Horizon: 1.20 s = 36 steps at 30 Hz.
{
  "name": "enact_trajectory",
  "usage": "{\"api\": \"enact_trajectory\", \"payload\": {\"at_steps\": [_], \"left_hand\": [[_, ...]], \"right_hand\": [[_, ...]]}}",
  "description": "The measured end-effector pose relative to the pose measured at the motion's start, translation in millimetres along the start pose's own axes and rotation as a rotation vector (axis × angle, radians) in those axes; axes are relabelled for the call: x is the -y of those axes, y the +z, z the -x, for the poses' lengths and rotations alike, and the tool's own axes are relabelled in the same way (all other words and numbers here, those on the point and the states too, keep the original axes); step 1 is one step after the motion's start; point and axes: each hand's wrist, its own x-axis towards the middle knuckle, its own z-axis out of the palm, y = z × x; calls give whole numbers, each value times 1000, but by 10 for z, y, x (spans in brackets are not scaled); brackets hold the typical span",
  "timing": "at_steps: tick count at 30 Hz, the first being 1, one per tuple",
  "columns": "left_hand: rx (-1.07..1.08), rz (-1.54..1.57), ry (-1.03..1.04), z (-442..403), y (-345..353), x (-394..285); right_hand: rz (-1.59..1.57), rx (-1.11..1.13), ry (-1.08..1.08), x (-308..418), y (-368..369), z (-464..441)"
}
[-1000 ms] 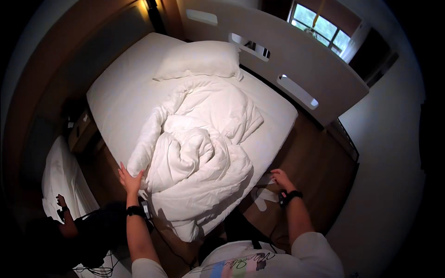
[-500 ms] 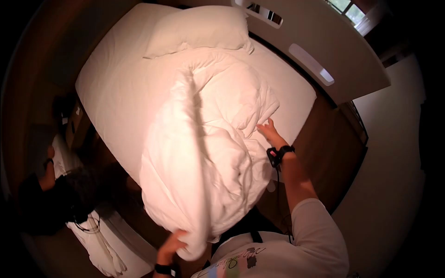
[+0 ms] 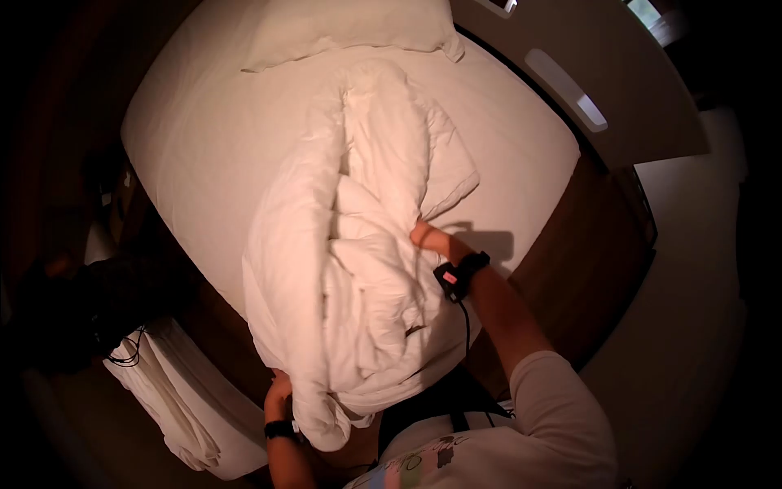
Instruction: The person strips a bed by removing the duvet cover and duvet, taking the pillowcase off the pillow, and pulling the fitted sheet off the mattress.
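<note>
A bunched white duvet [image 3: 285,244] lies lengthwise on the bed, its near end hanging over the front edge against my body. My right hand [image 3: 429,235] is closed on a fold along the duvet's right side, the fingertips buried in the cloth. At the near left side, my left hand [image 3: 279,385] touches the duvet; its fingers are mostly hidden by the fabric, so their grip does not show. Both wrists wear black bands, the right one with a small device and a cable.
A white pillow [image 3: 358,33] rests at the head of the bed [image 3: 195,155]. A panel with slots [image 3: 603,81] stands along the right. At the left, a person in dark clothing [image 3: 49,318] is beside a second white-covered surface [image 3: 204,383] with bunched white cloth [image 3: 155,399].
My right hand has moved left and closed on the duvet, drawing its right side inward. My left hand has moved left and up along the duvet's near side. The view has shifted.
</note>
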Motion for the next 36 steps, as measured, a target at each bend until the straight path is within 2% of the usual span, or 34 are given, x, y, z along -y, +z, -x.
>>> {"api": "enact_trajectory", "payload": {"at_steps": [1, 3, 5, 6, 8, 9, 11, 12, 13, 14, 17, 21, 26, 28, 34, 36], "left_hand": [[239, 571, -262, 86, 60, -150], [174, 554, -168, 113, 85, 77], [47, 534, -2, 36, 81, 403], [57, 521, 8, -40, 117, 482], [198, 652, -72, -187, 132, 620], [224, 547, 167, -195, 263, 686], [235, 540, 213, -105, 372, 787], [241, 559, 193, -25, 399, 807], [257, 568, 170, 61, 379, 817], [271, 575, 155, 139, 346, 794], [330, 561, 161, 369, 288, 850], [424, 498, 204, 601, 141, 771], [563, 333, 248, 772, 23, 672], [638, 253, 246, 661, -75, 446], [826, -64, 256, 908, 141, -187], [890, -173, 276, 1010, 276, -210]], "right_hand": [[-157, 92, 116, 113, -4, 238], [-365, 154, 309, 255, -5, 627], [-512, 105, 438, 268, 82, 883], [-577, 56, 482, 262, 159, 947], [-691, -102, 536, 231, 428, 1004], [-744, -205, 545, 198, 570, 1027], [-849, -420, 509, 78, 919, 1064], [-883, -461, 491, 140, 1020, 1113], [-805, -269, 613, 1516, 665, 1405], [-828, -196, 567, 1930, 601, 1520], [-886, -137, 385, 2098, 771, 2058], [-894, -198, 230, 2290, 972, 2974], [-891, -393, 77, 2713, 1356, 4170], [-872, -498, 21, 2924, 1515, 4247], [-827, -846, -147, 3636, 1957, 5193], [-758, -959, -203, 3767, 2350, 5657]]}}
